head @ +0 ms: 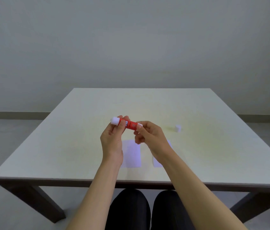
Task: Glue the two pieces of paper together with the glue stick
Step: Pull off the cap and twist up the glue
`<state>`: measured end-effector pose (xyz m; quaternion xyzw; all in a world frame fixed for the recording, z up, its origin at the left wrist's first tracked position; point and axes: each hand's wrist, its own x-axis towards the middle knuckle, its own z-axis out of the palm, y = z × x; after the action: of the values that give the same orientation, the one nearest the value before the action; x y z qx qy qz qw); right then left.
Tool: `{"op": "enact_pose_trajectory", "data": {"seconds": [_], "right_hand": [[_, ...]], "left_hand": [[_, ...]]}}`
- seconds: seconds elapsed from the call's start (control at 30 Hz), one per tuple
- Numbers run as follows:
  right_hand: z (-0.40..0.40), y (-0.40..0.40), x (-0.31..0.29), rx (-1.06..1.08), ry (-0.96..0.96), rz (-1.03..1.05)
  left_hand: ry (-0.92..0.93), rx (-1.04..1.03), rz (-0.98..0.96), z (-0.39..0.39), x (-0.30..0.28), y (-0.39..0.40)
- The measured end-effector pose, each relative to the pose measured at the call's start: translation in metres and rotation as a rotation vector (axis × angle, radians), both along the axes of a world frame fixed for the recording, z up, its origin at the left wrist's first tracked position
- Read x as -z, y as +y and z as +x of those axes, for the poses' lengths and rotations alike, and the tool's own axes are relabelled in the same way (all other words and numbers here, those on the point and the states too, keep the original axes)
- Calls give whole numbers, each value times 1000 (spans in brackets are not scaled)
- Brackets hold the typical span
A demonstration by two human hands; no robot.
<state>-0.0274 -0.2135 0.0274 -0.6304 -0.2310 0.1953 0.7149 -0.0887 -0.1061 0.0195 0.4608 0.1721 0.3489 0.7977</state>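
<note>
Both hands hold a red glue stick (129, 125) level in the air above the table, its white end pointing left. My left hand (114, 138) grips the stick's left half near that white end. The fingers of my right hand (149, 136) pinch the white base at the stick's right end. Its white cap (178, 128) stands on the table to the right, apart from both hands. Two white pieces of paper lie flat below the hands: the left paper (131, 154) is mostly visible, the right paper (157, 161) is largely hidden by my right forearm.
The pale table (64, 146) has dark legs and stands before a grey wall. Its near edge runs just above my knees in black trousers (129, 211).
</note>
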Motion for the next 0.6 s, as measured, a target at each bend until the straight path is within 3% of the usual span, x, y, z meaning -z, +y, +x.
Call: {"op": "enact_pose_trajectory", "data": {"seconds": [0.2, 0.37, 0.53, 0.6], "right_hand": [[3, 1, -6, 107, 97, -215], [9, -12, -8, -19, -5, -95], [11, -12, -10, 45, 297, -169], [12, -11, -10, 83, 272, -201]], "left_hand": [[15, 28, 31, 4, -2, -7], [14, -1, 19, 5, 1, -5], [20, 22, 44, 8, 3, -13], [19, 22, 52, 8, 4, -14]]}}
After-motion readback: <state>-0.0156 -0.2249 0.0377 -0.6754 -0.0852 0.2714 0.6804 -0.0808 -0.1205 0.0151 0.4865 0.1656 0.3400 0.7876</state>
